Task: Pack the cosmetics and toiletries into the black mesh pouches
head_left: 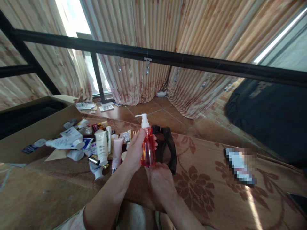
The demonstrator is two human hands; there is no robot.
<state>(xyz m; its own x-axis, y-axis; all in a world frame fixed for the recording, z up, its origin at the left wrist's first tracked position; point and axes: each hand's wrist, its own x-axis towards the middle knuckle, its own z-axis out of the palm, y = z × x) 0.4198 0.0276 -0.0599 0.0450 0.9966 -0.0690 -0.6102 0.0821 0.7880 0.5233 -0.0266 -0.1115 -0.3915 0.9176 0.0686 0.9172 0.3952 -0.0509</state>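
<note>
A clear red pump bottle (148, 150) with a white pump head stands nearly upright in front of me. My left hand (136, 148) is wrapped round its body from the left, with fingertips showing on the far right side. Down at the base of the bottle, my right hand (160, 179) is closed against it, its fingers partly hidden. Right behind the hands lies a black mesh bag (168, 147). To the left, a pink tube (117, 150) and a white tube (101, 147) are closest to my left forearm.
Several tubes, jars and small packs are heaped on the brown patterned cover (196, 159), beside an open cardboard box (43, 129). A phone-like object (240, 166), partly blurred out, lies on the right. A black metal bar (163, 57) crosses before the curtains (134, 25).
</note>
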